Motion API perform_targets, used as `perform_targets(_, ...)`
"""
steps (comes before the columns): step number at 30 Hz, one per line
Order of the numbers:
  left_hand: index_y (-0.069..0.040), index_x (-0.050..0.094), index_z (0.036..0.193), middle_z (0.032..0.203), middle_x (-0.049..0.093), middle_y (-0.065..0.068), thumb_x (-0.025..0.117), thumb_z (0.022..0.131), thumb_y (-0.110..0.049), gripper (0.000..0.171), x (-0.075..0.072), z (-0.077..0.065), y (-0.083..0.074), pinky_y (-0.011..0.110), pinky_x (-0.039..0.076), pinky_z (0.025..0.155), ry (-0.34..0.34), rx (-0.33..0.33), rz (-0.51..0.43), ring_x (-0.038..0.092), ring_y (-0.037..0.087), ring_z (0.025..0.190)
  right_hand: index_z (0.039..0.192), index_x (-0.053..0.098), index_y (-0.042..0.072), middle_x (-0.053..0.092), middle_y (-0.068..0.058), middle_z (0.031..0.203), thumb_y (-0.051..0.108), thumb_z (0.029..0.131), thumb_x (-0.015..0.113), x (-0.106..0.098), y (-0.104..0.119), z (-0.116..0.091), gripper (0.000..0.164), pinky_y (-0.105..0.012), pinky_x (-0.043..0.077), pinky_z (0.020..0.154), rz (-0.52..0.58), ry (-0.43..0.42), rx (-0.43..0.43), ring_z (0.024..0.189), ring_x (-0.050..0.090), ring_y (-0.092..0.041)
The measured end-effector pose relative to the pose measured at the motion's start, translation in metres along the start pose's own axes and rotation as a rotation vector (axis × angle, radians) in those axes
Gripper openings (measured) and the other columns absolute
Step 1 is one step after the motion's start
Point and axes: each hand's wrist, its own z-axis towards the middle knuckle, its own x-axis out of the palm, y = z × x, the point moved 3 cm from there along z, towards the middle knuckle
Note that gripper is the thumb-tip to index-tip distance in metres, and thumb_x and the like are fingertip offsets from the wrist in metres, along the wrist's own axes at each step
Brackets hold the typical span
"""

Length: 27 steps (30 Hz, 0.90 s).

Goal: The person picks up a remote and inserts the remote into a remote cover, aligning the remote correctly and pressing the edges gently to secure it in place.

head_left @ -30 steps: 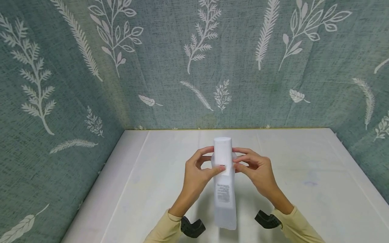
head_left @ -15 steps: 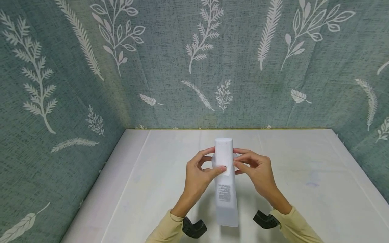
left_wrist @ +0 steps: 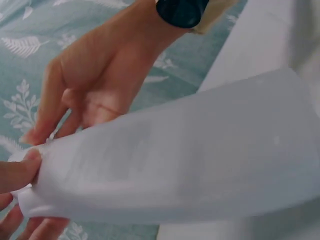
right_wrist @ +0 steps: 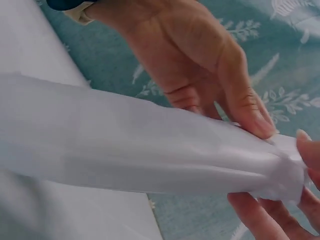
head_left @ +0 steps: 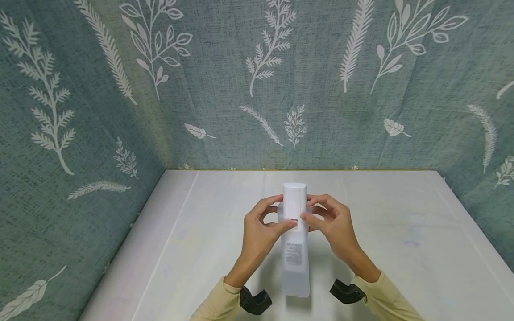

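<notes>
A long white object (head_left: 294,198) with a rounded flat end pokes out of a frosted plastic sleeve (head_left: 295,278), held near the middle of the head view. Small grey print marks the sleeve's front. My left hand (head_left: 261,232) pinches the upper part, thumb on the front and fingers at the left side, partly hidden behind. My right hand (head_left: 337,227) grips the right side at the same height, its thumb at the front edge. The sleeve's lower part hangs towards me. Both wrist views show the translucent sleeve (left_wrist: 190,155) stretched long, its mouth gathered between fingers.
A white table (head_left: 209,223) lies under the hands, with the held thing's shadow on it. Green fabric (head_left: 225,67) with white leaf patterns rises behind and at both sides. Black mounts (head_left: 255,301) sit at both wrists, below light yellow sleeves.
My right thumb has moved left onto the front edge, and the right hand has shifted a little left. The sleeve's lower end has swung slightly left and up. The left hand keeps its hold.
</notes>
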Motion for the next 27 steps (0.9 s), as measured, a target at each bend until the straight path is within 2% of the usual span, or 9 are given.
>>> perform_targets(3, -0.005, 0.064, 0.120, 0.124, 0.057, 0.010, 0.078, 0.075, 0.001, 0.047, 0.000, -0.001, 0.003, 0.033, 0.058, 0.073, 0.022, 0.037, -0.049, 0.059, 0.029, 0.103, 0.112, 0.051, -0.008, 0.058, -0.011, 0.113, -0.011, 0.079, 0.069, 0.002, 0.004, 0.002, 0.037, -0.036, 0.058, 0.054, -0.001, -0.015, -0.031, 0.087, 0.063, -0.020)
perform_targets(7, 0.002, 0.066, 0.115, 0.128, 0.055, 0.013, 0.072, 0.079, 0.004, 0.036, -0.003, -0.002, 0.010, 0.037, 0.056, 0.079, 0.048, 0.079, -0.129, 0.057, 0.029, 0.111, 0.123, 0.046, -0.006, 0.059, -0.009, 0.114, -0.014, 0.078, 0.067, 0.000, 0.008, 0.006, 0.050, -0.034, 0.057, 0.053, 0.057, -0.025, -0.043, 0.085, 0.065, -0.019)
perform_targets(13, 0.007, 0.071, 0.096, 0.121, 0.058, 0.016, 0.072, 0.078, 0.007, 0.019, -0.006, -0.001, 0.014, 0.037, 0.058, 0.073, 0.054, 0.099, -0.100, 0.057, 0.030, 0.110, 0.137, 0.042, -0.001, 0.058, -0.009, 0.114, -0.014, 0.079, 0.066, 0.000, 0.009, 0.006, 0.064, -0.037, 0.057, 0.051, 0.087, 0.027, -0.034, 0.087, 0.066, -0.021)
perform_targets(18, 0.006, 0.069, 0.083, 0.116, 0.058, 0.015, 0.073, 0.077, 0.006, 0.007, -0.008, 0.001, 0.013, 0.036, 0.058, 0.069, 0.076, 0.069, -0.093, 0.058, 0.030, 0.105, 0.137, 0.044, -0.001, 0.058, -0.012, 0.113, -0.014, 0.079, 0.066, 0.000, 0.008, 0.004, 0.064, -0.040, 0.057, 0.051, 0.097, 0.052, -0.015, 0.085, 0.066, -0.023)
perform_targets(24, 0.005, 0.070, 0.082, 0.113, 0.060, 0.014, 0.074, 0.077, 0.005, 0.007, -0.008, 0.002, 0.011, 0.038, 0.058, 0.070, 0.065, 0.025, -0.089, 0.057, 0.030, 0.106, 0.136, 0.046, -0.001, 0.058, -0.013, 0.112, -0.015, 0.077, 0.067, 0.001, 0.008, 0.002, 0.064, -0.040, 0.057, 0.052, 0.065, 0.050, -0.026, 0.084, 0.065, -0.024)
perform_targets(27, 0.003, 0.070, 0.086, 0.114, 0.059, 0.013, 0.075, 0.076, 0.004, 0.011, -0.005, 0.002, 0.011, 0.037, 0.058, 0.071, 0.063, 0.003, -0.080, 0.057, 0.028, 0.106, 0.134, 0.048, 0.000, 0.057, -0.016, 0.112, -0.015, 0.076, 0.069, 0.001, 0.008, 0.001, 0.063, -0.039, 0.057, 0.052, 0.020, 0.042, -0.036, 0.084, 0.065, -0.025)
